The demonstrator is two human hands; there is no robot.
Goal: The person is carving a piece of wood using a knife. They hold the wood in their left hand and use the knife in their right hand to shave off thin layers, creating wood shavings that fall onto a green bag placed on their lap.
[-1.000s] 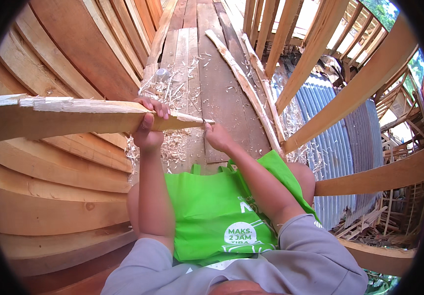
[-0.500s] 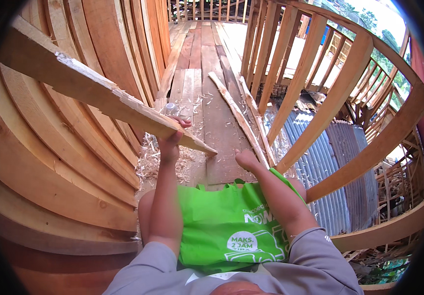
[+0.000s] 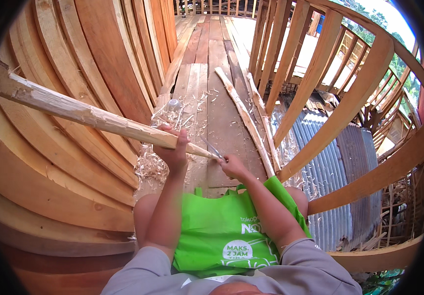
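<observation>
Pale wooden pole [image 3: 84,112], roughly shaved and tapering, slants from the far upper left of a green bag [image 3: 209,221] down to a narrow tip just beyond the bag's top edge; the bag, printed in white, lies across the person's lap. Farthest left, a wall of overlapping wooden boards [image 3: 59,179] curves along the bag's left side. Next, curled wood shavings [image 3: 150,168] are heaped on the plank floor [image 3: 218,113] beyond the bag's upper left corner. The left hand [image 3: 173,153], ahead of that corner, is wrapped around the pole near its tip, and a clear cup [image 3: 174,104] sits on the floor farther ahead of the bag. The right hand [image 3: 233,167], just beyond the bag's top edge, grips a knife [image 3: 213,148]; its blade is at the pole's tip, though whether they touch cannot be told. Two pale, bare sticks [image 3: 244,119] lie lengthwise ahead of the bag and to its right. Farther right of the bag stands a slatted wooden railing [image 3: 315,66], with corrugated metal sheeting [image 3: 313,135] showing through it
</observation>
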